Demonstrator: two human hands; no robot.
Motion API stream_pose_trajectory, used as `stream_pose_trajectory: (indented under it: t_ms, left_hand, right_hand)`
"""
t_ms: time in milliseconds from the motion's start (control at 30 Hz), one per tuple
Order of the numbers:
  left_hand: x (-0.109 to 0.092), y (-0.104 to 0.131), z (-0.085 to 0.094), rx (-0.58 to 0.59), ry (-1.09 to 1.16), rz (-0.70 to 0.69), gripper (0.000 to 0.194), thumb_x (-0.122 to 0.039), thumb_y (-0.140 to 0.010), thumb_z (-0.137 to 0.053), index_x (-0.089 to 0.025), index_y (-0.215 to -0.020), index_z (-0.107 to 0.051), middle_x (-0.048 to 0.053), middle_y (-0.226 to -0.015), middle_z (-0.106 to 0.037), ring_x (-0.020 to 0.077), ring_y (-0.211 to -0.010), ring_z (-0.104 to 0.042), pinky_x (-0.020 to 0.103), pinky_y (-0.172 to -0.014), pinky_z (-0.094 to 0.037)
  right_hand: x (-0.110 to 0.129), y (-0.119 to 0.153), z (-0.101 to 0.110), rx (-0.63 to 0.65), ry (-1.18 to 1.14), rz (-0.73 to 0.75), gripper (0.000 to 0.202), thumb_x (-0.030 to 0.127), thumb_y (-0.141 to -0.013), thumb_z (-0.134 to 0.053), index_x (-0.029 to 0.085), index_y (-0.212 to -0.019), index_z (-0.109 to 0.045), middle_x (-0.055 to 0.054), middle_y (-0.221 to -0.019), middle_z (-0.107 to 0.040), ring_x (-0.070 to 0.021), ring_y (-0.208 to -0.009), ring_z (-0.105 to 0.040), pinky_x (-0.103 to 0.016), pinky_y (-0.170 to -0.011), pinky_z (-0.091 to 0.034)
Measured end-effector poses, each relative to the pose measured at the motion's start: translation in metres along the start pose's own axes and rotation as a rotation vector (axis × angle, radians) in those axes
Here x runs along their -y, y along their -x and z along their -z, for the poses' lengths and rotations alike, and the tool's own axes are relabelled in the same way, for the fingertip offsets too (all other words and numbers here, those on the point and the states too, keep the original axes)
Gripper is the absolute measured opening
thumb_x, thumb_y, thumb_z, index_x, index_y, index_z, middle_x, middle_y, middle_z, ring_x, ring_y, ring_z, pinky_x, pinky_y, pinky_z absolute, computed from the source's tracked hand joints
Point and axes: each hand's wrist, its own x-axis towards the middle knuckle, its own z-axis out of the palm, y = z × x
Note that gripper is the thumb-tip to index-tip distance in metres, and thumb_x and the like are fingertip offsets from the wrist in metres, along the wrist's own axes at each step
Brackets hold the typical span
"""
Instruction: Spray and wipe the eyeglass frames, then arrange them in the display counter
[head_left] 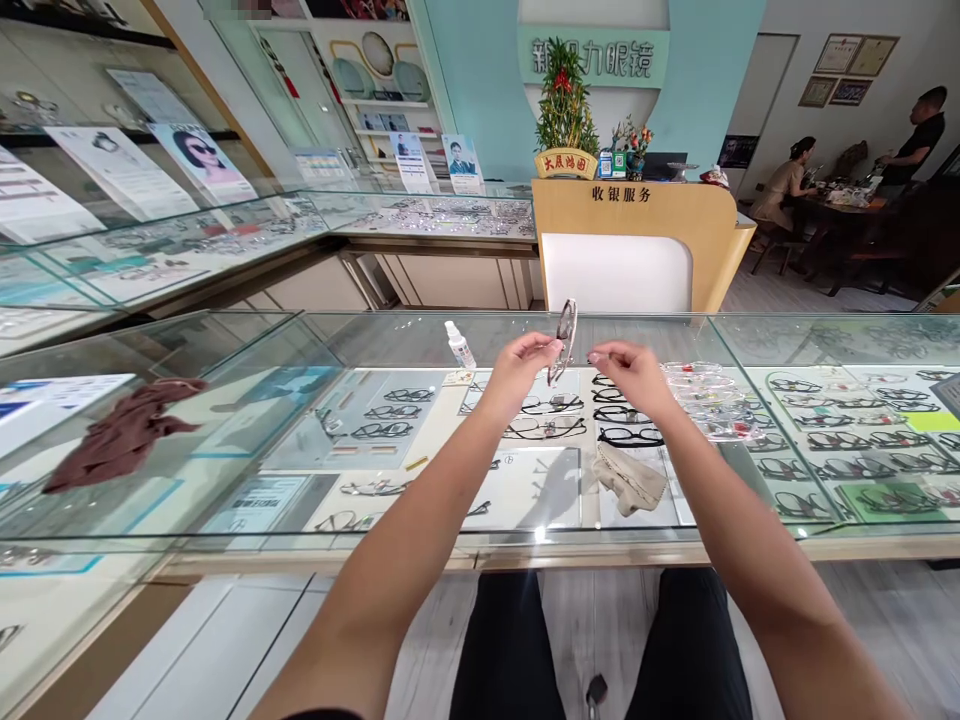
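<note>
A pair of glasses [568,335] is held on edge above the glass counter, its lenses seen nearly side-on. My left hand [523,365] pinches the frame. To the right, my right hand [630,372] has its fingers drawn together around something small and dark at the fingertips, too small to make out. A beige cloth [628,480] lies on the counter just below my right hand. Behind my left hand stands a white spray bottle [460,346]. Dark-framed glasses [630,437] sit in rows beneath my hands.
The glass counter [420,535] spans the view, with a brown cloth [124,435] at its left and more eyeglasses to the right. Beyond are a wooden cashier desk [712,230] and other display cases. Two people are at a table in the far right background.
</note>
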Motion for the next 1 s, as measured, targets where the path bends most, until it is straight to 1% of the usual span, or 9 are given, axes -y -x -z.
stream_pose_trajectory:
  t_ms: [100, 200, 333, 467, 633, 733, 833, 900, 1000]
  left_hand:
    - [0.006, 0.008, -0.016, 0.046, 0.160, 0.055, 0.059, -0.070, -0.061, -0.096, -0.021, -0.084, -0.073, 0.004, -0.093, -0.076, 0.0193, -0.090, -0.068, 0.035, -0.088, -0.056]
    - [0.008, 0.012, -0.022, 0.070, 0.191, 0.078, 0.062, -0.071, -0.058, -0.098, -0.021, -0.084, -0.072, 0.004, -0.094, -0.078, 0.0193, -0.091, -0.070, 0.036, -0.089, -0.059]
    - [0.003, 0.014, -0.021, 0.107, 0.168, 0.070, 0.061, -0.065, -0.057, -0.100, -0.020, -0.087, -0.073, 0.004, -0.098, -0.080, 0.0186, -0.089, -0.071, 0.037, -0.086, -0.061]
    - [-0.002, 0.013, -0.018, 0.150, 0.137, 0.024, 0.058, -0.059, -0.056, -0.103, -0.019, -0.089, -0.076, 0.005, -0.095, -0.080, 0.0170, -0.081, -0.069, 0.036, -0.080, -0.060]
    - [0.000, 0.011, -0.017, 0.154, 0.131, -0.006, 0.057, -0.061, -0.061, -0.100, -0.019, -0.092, -0.077, 0.007, -0.103, -0.082, 0.0178, -0.080, -0.070, 0.039, -0.082, -0.062]
    - [0.002, 0.010, -0.016, 0.122, 0.115, -0.018, 0.054, -0.059, -0.063, -0.099, -0.019, -0.093, -0.078, 0.008, -0.105, -0.082, 0.0191, -0.084, -0.071, 0.038, -0.082, -0.061]
    - [0.004, 0.008, -0.014, 0.099, 0.070, -0.044, 0.049, -0.058, -0.068, -0.096, -0.019, -0.093, -0.079, 0.009, -0.104, -0.083, 0.0177, -0.080, -0.070, 0.037, -0.081, -0.060]
    - [0.006, 0.007, -0.014, 0.104, 0.017, -0.067, 0.047, -0.057, -0.070, -0.094, -0.019, -0.092, -0.080, 0.009, -0.102, -0.083, 0.0168, -0.076, -0.068, 0.037, -0.081, -0.059]
    - [0.009, 0.007, -0.014, 0.110, -0.043, -0.086, 0.045, -0.057, -0.071, -0.093, -0.019, -0.091, -0.080, 0.009, -0.102, -0.084, 0.0185, -0.078, -0.069, 0.038, -0.083, -0.058]
  right_hand:
    - [0.001, 0.002, -0.012, 0.044, -0.134, 0.001, 0.053, 0.071, -0.081, -0.075, 0.020, -0.095, -0.079, 0.009, -0.062, -0.027, -0.0112, -0.061, -0.025, -0.030, -0.063, -0.024]
    - [0.004, 0.003, -0.015, 0.025, -0.184, -0.010, 0.058, 0.077, -0.075, -0.079, 0.021, -0.088, -0.077, 0.010, -0.060, -0.025, -0.0106, -0.061, -0.023, -0.030, -0.061, -0.023]
    - [0.005, 0.002, -0.012, 0.012, -0.205, -0.030, 0.063, 0.081, -0.070, -0.082, 0.021, -0.083, -0.074, 0.010, -0.059, -0.026, -0.0100, -0.060, -0.022, -0.030, -0.060, -0.021]
    - [0.006, 0.001, -0.009, 0.004, -0.200, -0.026, 0.064, 0.083, -0.069, -0.082, 0.021, -0.079, -0.074, 0.010, -0.058, -0.024, -0.0101, -0.060, -0.021, -0.030, -0.061, -0.020]
    - [0.003, 0.000, -0.006, -0.007, -0.167, -0.025, 0.063, 0.083, -0.071, -0.080, 0.021, -0.080, -0.075, 0.009, -0.059, -0.025, -0.0106, -0.060, -0.022, -0.030, -0.060, -0.020]
    - [0.000, -0.001, -0.001, -0.078, -0.100, -0.010, 0.059, 0.080, -0.077, -0.076, 0.021, -0.082, -0.076, 0.009, -0.058, -0.027, -0.0112, -0.059, -0.024, -0.030, -0.060, -0.024]
    - [-0.001, 0.000, 0.004, -0.225, 0.067, 0.010, 0.047, 0.067, -0.089, -0.068, 0.021, -0.090, -0.077, 0.008, -0.056, -0.037, -0.0136, -0.057, -0.036, -0.031, -0.063, -0.033]
    - [0.000, 0.002, 0.009, -0.338, 0.209, 0.007, 0.038, 0.055, -0.096, -0.061, 0.021, -0.097, -0.077, 0.004, -0.059, -0.053, -0.0163, -0.059, -0.049, -0.032, -0.068, -0.039]
    - [0.002, 0.003, 0.014, -0.448, 0.368, -0.003, 0.032, 0.044, -0.102, -0.053, 0.022, -0.111, -0.073, -0.006, -0.085, -0.078, -0.0215, -0.074, -0.067, -0.035, -0.076, -0.047]
